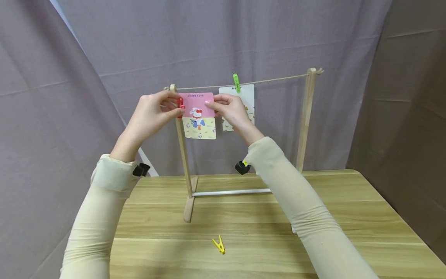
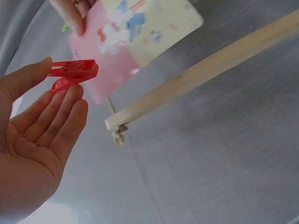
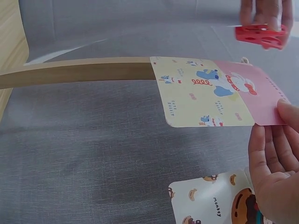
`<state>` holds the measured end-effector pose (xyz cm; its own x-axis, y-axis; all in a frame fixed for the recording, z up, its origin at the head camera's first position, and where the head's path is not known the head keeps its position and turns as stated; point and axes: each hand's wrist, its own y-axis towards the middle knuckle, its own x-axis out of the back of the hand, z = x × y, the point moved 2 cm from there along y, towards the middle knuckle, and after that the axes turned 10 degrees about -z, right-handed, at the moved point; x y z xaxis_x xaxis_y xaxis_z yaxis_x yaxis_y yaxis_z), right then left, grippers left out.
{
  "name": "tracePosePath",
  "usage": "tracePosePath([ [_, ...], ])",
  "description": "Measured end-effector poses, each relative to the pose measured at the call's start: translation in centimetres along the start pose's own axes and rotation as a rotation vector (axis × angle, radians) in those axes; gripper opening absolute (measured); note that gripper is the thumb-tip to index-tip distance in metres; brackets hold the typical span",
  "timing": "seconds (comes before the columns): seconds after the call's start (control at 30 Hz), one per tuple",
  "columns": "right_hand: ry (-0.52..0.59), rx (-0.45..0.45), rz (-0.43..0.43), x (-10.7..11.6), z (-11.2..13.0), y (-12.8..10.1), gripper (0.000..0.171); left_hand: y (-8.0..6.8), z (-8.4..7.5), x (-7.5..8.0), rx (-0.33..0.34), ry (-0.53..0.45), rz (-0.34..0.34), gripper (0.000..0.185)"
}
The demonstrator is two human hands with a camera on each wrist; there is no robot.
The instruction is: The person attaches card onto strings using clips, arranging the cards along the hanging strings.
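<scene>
A pink and yellow rabbit card [image 1: 198,116] [image 2: 135,32] [image 3: 219,95] is held up at the string [image 1: 271,80] of a wooden rack, beside its left post [image 1: 182,151]. My right hand [image 1: 230,109] [image 3: 273,163] pinches the card's upper right corner. My left hand [image 1: 153,114] [image 2: 37,126] pinches a red clothespin [image 1: 180,105] [image 2: 72,73] [image 3: 261,36] between thumb and fingers at the card's top left edge. A green clothespin [image 1: 236,82] clips a second, white card [image 1: 245,101] [image 3: 212,198] to the string further right.
The rack stands at the back of a wooden table [image 1: 348,217], with its right post [image 1: 305,120] and a white crossbar [image 1: 230,192]. A yellow clothespin [image 1: 219,245] lies on the table in front. Grey cloth [image 1: 244,38] hangs behind.
</scene>
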<state>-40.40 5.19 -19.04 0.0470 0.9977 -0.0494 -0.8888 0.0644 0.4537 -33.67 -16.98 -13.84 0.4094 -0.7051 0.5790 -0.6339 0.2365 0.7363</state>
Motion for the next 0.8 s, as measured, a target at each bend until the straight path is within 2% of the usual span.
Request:
tracePosePath([
  [0.27, 0.003, 0.005, 0.006, -0.3, -0.1, 0.1, 0.026, 1.3, -1.3, 1.3, -0.013, -0.010, -0.058, 0.031],
  [0.5, -0.002, 0.011, -0.011, -0.3, -0.2, 0.4, 0.027, 2.1, -2.2, 2.3, 0.012, -0.045, -0.094, 0.031],
  [0.8, 0.005, 0.009, -0.024, -0.1, -0.1, 0.5, 0.027, 3.0, -2.6, 3.1, 0.037, -0.124, -0.173, 0.033],
])
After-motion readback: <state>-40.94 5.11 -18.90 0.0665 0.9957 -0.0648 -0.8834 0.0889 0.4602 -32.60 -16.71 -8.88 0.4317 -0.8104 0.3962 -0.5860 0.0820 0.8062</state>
